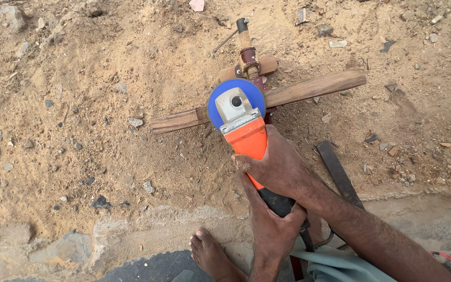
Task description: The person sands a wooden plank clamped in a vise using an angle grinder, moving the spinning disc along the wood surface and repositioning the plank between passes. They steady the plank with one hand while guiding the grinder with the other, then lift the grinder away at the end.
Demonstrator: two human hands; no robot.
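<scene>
We hold an orange angle grinder [246,133] in both hands, its head low over a long wooden stick [267,100] that lies across the sandy ground [105,104]. Our right hand [275,167] wraps over the orange body just behind the grey gear head, fingers curled around it, while our left hand [272,224] clasps the black rear grip nearer our body; both are clenched on the tool, which we judge steadies a machine that would twist against a one-handed hold. The grinder's long axis runs almost straight away from us, tilting slightly leftward toward the top of the view, and its blue disc guard [236,99] points forward and sits right over the stick near its middle, where the stick crosses a clamp-like metal and wood fixture [249,57]. The stick's own long axis runs crosswise to the tool, from lower left to upper right, so the disc meets it roughly at a right angle; whether the disc touches the wood we cannot tell, since the guard hides it. The fixture seems to pin the stick so that it does not shift. A dark flat metal strip [337,172] lies on the ground just to the right of our forearm, and our bare foot [210,256] rests on the concrete edge [131,230] below.
</scene>
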